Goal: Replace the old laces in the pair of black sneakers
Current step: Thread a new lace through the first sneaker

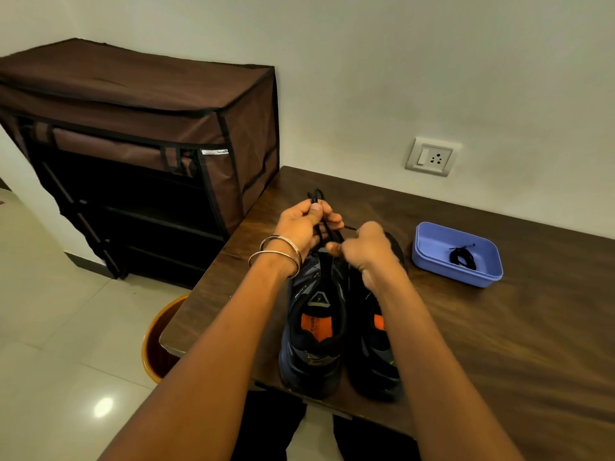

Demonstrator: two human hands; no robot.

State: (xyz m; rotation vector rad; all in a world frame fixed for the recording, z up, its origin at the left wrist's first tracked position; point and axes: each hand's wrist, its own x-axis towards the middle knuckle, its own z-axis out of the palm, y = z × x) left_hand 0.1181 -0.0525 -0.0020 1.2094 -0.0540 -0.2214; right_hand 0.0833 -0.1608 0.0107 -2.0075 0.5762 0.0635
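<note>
Two black sneakers with orange insoles stand side by side at the table's near edge, toes pointing away: the left sneaker (pixel 312 331) and the right sneaker (pixel 374 341). Above the left sneaker's front, my left hand (pixel 304 227) grips a bunch of black lace (pixel 327 232), a loop sticking out above its thumb. My right hand (pixel 366 249) pinches a strand of the same lace close beside it. The lace runs down to the left sneaker. A purple tray (pixel 429 247) at the right holds a coiled black lace (pixel 462 257).
The dark wooden table (pixel 515 327) stands against a white wall with a socket plate (pixel 432 158). A brown fabric shoe rack (pixel 143 154) stands left of it. An orange-rimmed bin (pixel 151 334) sits on the tiled floor by the table's left corner.
</note>
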